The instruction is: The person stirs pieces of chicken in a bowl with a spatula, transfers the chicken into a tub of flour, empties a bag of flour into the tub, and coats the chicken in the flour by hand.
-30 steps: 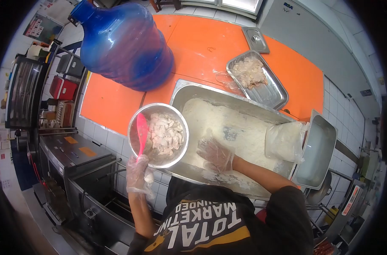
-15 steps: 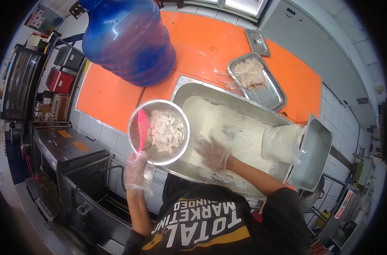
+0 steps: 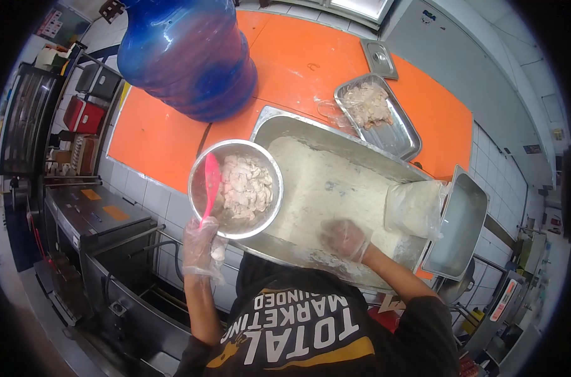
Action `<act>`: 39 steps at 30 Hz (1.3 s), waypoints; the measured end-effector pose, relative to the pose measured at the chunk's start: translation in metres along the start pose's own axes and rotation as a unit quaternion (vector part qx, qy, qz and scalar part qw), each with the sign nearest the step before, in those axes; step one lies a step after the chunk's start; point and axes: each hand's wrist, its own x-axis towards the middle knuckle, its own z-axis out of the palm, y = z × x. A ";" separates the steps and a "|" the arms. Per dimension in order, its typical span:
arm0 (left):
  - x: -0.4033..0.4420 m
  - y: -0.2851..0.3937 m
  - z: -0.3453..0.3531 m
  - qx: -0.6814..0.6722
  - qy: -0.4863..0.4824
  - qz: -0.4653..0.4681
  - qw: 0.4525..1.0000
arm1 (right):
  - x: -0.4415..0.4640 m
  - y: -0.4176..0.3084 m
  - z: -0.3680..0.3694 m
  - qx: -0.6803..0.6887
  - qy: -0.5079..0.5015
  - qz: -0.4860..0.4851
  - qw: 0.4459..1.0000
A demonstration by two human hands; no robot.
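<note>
My left hand (image 3: 200,246), in a clear plastic glove, is closed at the near rim of a round metal bowl (image 3: 276,207). A pink spatula (image 3: 211,188) leans inside the bowl, its handle running to that hand. Pale, floury pieces that look like raw meat (image 3: 244,188) fill much of the bowl. To the right, a deep metal pan (image 3: 335,139) holds a layer of white flour (image 3: 317,176). My gloved right hand (image 3: 347,240) is down at the flour near the pan's close side; its fingers are smeared by motion.
A plastic bag of white powder (image 3: 414,207) sits at the pan's right end, beside a metal container (image 3: 460,226). Beyond are a tray of pale meat (image 3: 368,107), a metal lid (image 3: 379,58) and a large blue water jug (image 3: 185,63) on the orange table (image 3: 285,50).
My right hand has moved right and slightly toward me across the flour. The left hand and bowl stay nearly in place.
</note>
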 end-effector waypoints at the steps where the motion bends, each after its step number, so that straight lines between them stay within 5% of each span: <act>1: -0.001 0.001 0.003 0.000 -0.002 0.000 1.000 | 0.006 0.010 0.034 -0.080 0.110 -0.098 0.986; 2: -0.004 0.002 0.007 -0.016 0.009 0.005 1.000 | 0.007 0.018 0.053 -0.157 0.216 -0.194 0.944; 6: -0.007 0.009 0.008 -0.004 0.000 0.008 1.000 | -0.003 0.011 0.034 -0.239 0.234 -0.218 0.917; 8: -0.008 0.004 0.008 -0.019 -0.003 0.021 1.000 | 0.000 -0.015 -0.002 -0.161 0.012 -0.094 0.982; 9: -0.008 0.001 0.008 -0.034 -0.006 0.034 0.999 | 0.009 -0.020 -0.002 -0.161 0.012 -0.093 0.983; 11: -0.006 -0.004 0.008 -0.040 -0.008 0.031 0.999 | 0.036 -0.028 0.002 -0.198 0.207 -0.113 0.951; 14: -0.009 0.001 0.010 -0.037 -0.002 0.034 0.999 | 0.093 -0.033 0.007 -0.169 0.351 -0.122 0.913; 21: -0.004 -0.002 0.008 0.000 0.013 0.026 1.000 | 0.074 -0.044 -0.035 -0.225 0.237 -0.091 0.941; 23: -0.004 0.001 0.011 0.015 0.021 0.026 0.999 | 0.055 -0.041 -0.043 -0.043 0.410 -0.124 0.903; 24: -0.004 0.002 0.012 0.030 0.026 0.025 0.999 | 0.045 -0.045 -0.052 -0.043 0.408 -0.126 0.903; 26: -0.002 0.000 0.011 0.028 0.015 0.023 0.999 | 0.023 -0.056 -0.077 0.003 0.581 -0.160 0.798; 30: -0.002 0.010 0.018 0.028 -0.012 0.011 0.999 | -0.014 -0.097 -0.128 0.084 0.580 -0.100 0.804; 36: -0.003 0.019 0.022 -0.007 -0.047 -0.020 0.999 | -0.045 -0.149 -0.177 0.069 0.552 -0.169 0.814; 39: 0.003 0.009 0.023 -0.019 -0.036 -0.005 0.999 | -0.012 -0.100 -0.151 0.168 0.552 -0.049 0.816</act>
